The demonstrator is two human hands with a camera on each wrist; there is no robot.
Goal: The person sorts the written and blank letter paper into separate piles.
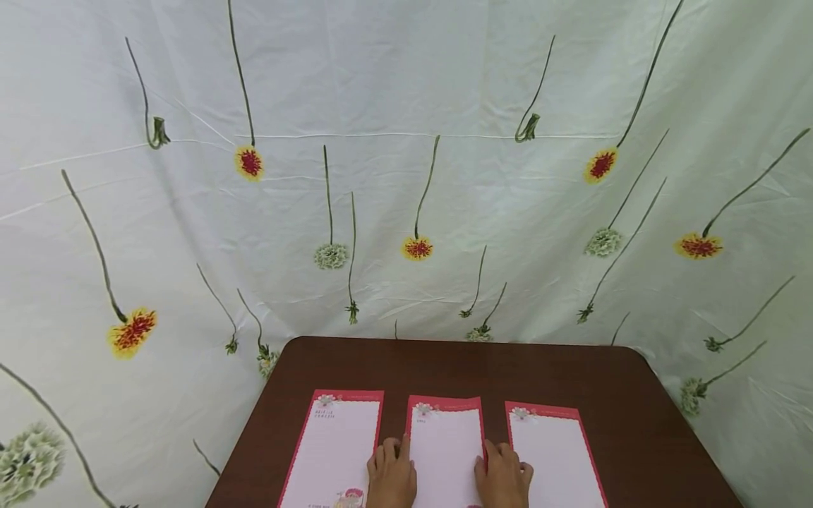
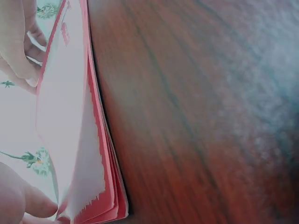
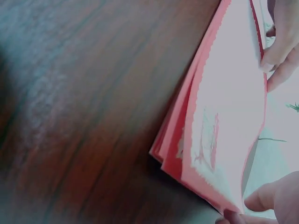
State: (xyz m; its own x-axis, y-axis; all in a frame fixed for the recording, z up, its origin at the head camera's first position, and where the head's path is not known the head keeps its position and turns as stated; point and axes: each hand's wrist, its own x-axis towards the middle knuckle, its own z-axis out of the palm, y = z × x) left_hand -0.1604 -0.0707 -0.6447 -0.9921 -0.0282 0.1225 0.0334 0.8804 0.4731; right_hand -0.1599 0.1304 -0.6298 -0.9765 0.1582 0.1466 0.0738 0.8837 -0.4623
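A middle stationery sheet (image 1: pixel 447 451), white with a red border and a flower at its top left corner, lies between the two hands. At its left edge is the left hand (image 1: pixel 392 476), and at its right edge the right hand (image 1: pixel 504 476). The left wrist view shows the left thumb and fingers (image 2: pixel 28 200) pinching a corner of the paper (image 2: pixel 70 121), which bows slightly. Likewise the right fingers (image 3: pixel 266 198) pinch a corner of the paper (image 3: pixel 229 107) in the right wrist view. Several red-edged layers show beneath the top one.
A similar sheet (image 1: pixel 339 437) lies to the left and another (image 1: pixel 555 451) to the right, on a dark brown table (image 1: pixel 457 363) with rounded far corners. Behind it hangs a white cloth (image 1: pixel 381 85) printed with flowers and stems.
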